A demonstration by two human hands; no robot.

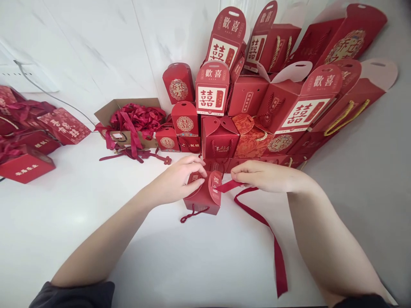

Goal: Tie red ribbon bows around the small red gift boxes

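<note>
White desk [48,222]: right hand [258,175] clamped on flat red fabric ribbon [278,256], right of small red cardboard box [203,202]; left hand [183,179] nearer box, thumb and fingers apart.

Red gift box [202,200] with pale lettering [215,185], plain crimson ribbon [280,259], orange patterned carton [245,144], white tabletop [160,265].

- Box [205,202]: lid partly hidden by the left hand [188,177].
- Ribbon [280,261]: gripped stretch hidden within the right hand [253,174].
- Stacked boxes [248,96] towards the table's [160,256] far edge: rear ones partly covered, smallest print unreadable.
- Dark sleeves [77,295]: cut off.
</note>
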